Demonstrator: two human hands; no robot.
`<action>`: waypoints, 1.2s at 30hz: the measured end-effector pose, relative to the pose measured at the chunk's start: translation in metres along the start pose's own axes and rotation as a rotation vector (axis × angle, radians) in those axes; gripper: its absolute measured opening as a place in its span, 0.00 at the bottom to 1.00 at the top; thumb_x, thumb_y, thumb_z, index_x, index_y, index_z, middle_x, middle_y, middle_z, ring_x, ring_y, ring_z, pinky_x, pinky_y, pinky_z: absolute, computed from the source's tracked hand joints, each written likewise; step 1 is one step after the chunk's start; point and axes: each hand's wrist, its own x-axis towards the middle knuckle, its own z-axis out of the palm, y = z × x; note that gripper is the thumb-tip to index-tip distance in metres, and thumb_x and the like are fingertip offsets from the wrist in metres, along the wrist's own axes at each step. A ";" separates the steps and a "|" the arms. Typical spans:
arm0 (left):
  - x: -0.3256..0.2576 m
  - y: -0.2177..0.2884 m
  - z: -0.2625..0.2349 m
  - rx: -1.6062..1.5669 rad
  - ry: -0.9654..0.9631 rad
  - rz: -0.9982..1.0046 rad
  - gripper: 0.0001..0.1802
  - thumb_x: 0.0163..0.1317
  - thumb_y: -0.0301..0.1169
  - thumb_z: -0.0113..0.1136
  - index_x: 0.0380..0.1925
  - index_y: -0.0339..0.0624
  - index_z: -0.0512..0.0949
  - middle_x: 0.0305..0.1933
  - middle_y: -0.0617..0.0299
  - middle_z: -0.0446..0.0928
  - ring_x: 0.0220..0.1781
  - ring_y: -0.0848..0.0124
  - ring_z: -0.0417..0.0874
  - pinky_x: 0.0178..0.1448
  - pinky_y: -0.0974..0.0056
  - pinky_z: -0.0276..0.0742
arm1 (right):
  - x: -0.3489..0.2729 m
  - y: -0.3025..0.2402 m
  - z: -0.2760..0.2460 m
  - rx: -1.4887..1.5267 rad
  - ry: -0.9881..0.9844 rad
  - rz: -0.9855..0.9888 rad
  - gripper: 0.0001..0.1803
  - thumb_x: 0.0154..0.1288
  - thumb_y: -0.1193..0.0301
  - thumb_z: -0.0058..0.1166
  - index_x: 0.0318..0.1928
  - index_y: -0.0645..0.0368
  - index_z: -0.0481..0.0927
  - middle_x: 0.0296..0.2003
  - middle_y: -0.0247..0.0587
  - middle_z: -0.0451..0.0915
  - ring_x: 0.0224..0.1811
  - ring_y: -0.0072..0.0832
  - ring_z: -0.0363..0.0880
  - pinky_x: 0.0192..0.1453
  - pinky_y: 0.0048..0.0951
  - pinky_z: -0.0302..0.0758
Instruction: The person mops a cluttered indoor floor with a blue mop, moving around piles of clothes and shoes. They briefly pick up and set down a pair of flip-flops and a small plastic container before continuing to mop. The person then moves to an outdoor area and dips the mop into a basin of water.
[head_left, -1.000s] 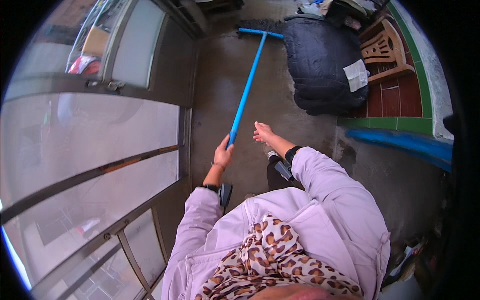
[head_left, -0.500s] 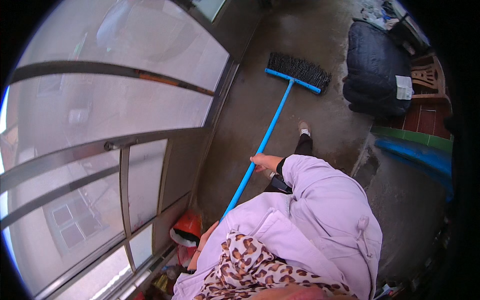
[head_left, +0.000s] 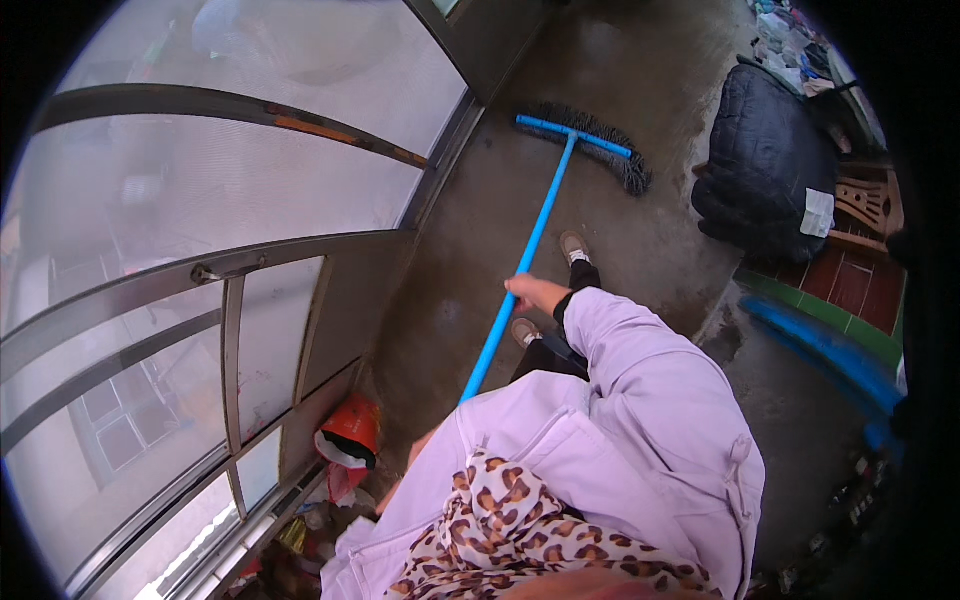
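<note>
1. One T-shaped floor mop (head_left: 574, 137) in use: long blue tubular pole (head_left: 543, 215), straight blue crossbar (head_left: 602, 146), shaggy dark grey fringe (head_left: 636, 176). Lying on brown-grey concrete floor (head_left: 660, 245), ahead of the feet, between metal-framed frosted-glass panels (head_left: 250, 185) at left and puffy black fabric bundle (head_left: 765, 150) at right.
2. Progress: judged underway. Done: mop in hand, fringe spread on the floor. Dull, damp-looking sheen around it; wiped or just the floor's own look, cannot tell.
3. Left: amount uncertain. No visible border between covered and uncovered stretches. More floor past the fringe toward the top of the view and off toward the bundle; covered or not, cannot tell.
4. Right hand (head_left: 524, 291): fingers closed around the pole partway down. Arm in padded pale lilac sleeve (head_left: 650, 340), reaching forward and inward across the body, elbow bent outward.
5. Left hand (head_left: 421, 446): low at the left side, near the pole's near end, mostly hidden by the jacket. Fingers not visible; grip cannot be told.
6. Pole slanting away from the left hip, up and rightward. Two light-toed shoes (head_left: 574, 246) just right of it, staggered as in a stride.
</note>
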 end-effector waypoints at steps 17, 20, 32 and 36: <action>0.335 0.249 0.230 0.460 -0.066 0.146 0.30 0.49 0.24 0.52 0.56 0.46 0.60 0.19 0.63 0.70 0.16 0.76 0.70 0.19 0.67 0.67 | -0.074 -0.275 -0.184 0.130 0.694 -0.520 0.40 0.54 0.72 0.46 0.61 0.55 0.36 0.45 0.54 0.67 0.27 0.39 0.76 0.22 0.31 0.76; 0.381 0.268 0.256 0.498 -0.035 0.144 0.30 0.50 0.26 0.52 0.56 0.49 0.60 0.20 0.61 0.70 0.17 0.75 0.70 0.17 0.67 0.68 | -0.083 -0.286 -0.213 -0.112 0.770 -0.484 0.40 0.54 0.63 0.47 0.62 0.53 0.38 0.51 0.55 0.65 0.52 0.46 0.65 0.56 0.38 0.61; 0.285 0.232 0.191 0.497 -0.094 0.161 0.28 0.53 0.27 0.48 0.57 0.49 0.59 0.17 0.64 0.66 0.12 0.76 0.66 0.13 0.68 0.63 | -0.083 -0.231 -0.233 0.195 0.474 -0.438 0.33 0.58 0.49 0.38 0.54 0.63 0.55 0.43 0.52 0.70 0.33 0.35 0.76 0.27 0.30 0.74; 0.192 0.189 0.142 0.352 -0.093 0.032 0.27 0.54 0.25 0.47 0.57 0.49 0.59 0.18 0.64 0.66 0.12 0.77 0.65 0.12 0.71 0.60 | -0.082 -0.196 -0.182 0.110 0.522 -0.425 0.33 0.55 0.48 0.41 0.50 0.65 0.62 0.37 0.47 0.73 0.28 0.36 0.77 0.24 0.30 0.75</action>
